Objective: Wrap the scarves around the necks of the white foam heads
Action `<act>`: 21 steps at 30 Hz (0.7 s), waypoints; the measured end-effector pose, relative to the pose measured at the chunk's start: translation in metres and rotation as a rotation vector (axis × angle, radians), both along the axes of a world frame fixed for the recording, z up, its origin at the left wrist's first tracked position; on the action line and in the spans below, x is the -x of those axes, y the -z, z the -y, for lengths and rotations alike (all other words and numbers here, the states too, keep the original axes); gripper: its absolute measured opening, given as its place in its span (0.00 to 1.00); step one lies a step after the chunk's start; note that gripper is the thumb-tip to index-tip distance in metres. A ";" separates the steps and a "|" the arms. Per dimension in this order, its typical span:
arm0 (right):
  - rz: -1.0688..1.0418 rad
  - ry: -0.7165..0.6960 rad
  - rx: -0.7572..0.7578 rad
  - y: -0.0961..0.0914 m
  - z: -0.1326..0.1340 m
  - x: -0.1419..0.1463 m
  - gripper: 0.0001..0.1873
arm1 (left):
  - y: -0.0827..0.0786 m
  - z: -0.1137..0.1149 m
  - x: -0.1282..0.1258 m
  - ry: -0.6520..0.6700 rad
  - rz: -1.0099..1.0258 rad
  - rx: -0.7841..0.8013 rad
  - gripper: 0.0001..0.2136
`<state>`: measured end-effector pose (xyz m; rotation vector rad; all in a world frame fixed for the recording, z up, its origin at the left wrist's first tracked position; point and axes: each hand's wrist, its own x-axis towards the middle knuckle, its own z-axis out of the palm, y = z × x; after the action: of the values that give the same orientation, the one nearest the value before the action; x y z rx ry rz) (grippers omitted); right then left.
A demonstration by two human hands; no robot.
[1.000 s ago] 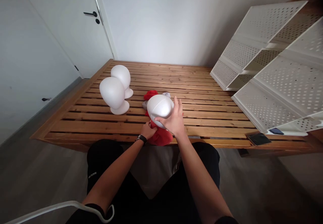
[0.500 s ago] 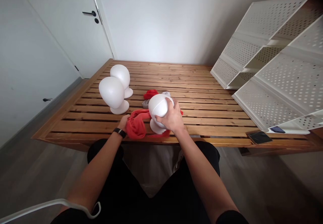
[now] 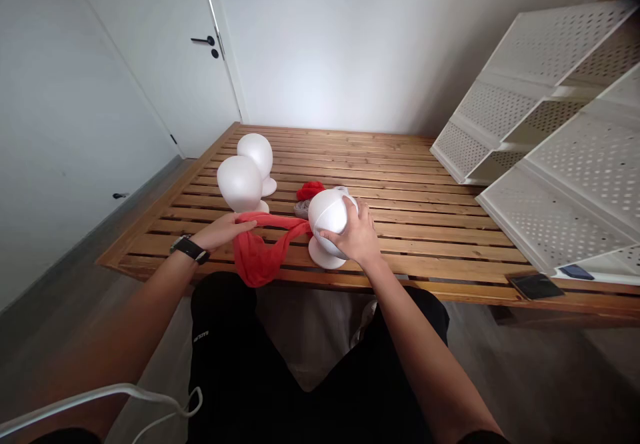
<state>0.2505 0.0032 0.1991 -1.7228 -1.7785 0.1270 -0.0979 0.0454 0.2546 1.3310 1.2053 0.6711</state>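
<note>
My left hand (image 3: 227,229) is closed on a length of red cloth (image 3: 260,257). The cloth stretches right towards a white display head (image 3: 327,216) and sags in a loop at the table's front edge. Thumb and fingers of my right hand (image 3: 357,232) grip the side of that head, which stands on its round base. Behind it lie a small bunch of red fabric (image 3: 310,191) and a grey piece (image 3: 302,209). Two more white display heads, a nearer one (image 3: 240,183) and a farther one (image 3: 257,154), stand to the left. Whether the cloth passes behind the held head is hidden.
The slatted wooden table (image 3: 400,164) meets a white wall. White perforated racks (image 3: 575,151) lean at the right. A dark flat phone-like item (image 3: 535,285) lies by the front edge. A white cable (image 3: 120,387) crosses my left arm.
My left hand has moved left and drawn the red cloth out from a bunch into a long stretch. My right hand stays on the head. The view has shifted slightly.
</note>
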 end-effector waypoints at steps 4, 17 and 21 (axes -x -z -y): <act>0.051 0.017 -0.114 -0.016 0.012 0.001 0.58 | -0.029 0.001 0.006 -0.038 0.006 -0.035 0.23; -0.306 -0.983 -0.170 -0.200 -0.035 0.130 0.43 | -0.179 0.024 -0.011 0.194 0.063 -0.118 0.09; -0.204 -1.052 -0.081 -0.253 -0.047 0.125 0.28 | -0.209 0.024 0.006 0.179 0.042 -0.082 0.07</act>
<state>0.1257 0.0502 0.4521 -0.5381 -2.2895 0.6281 -0.1036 0.0215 0.4634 1.4667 1.0198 0.6222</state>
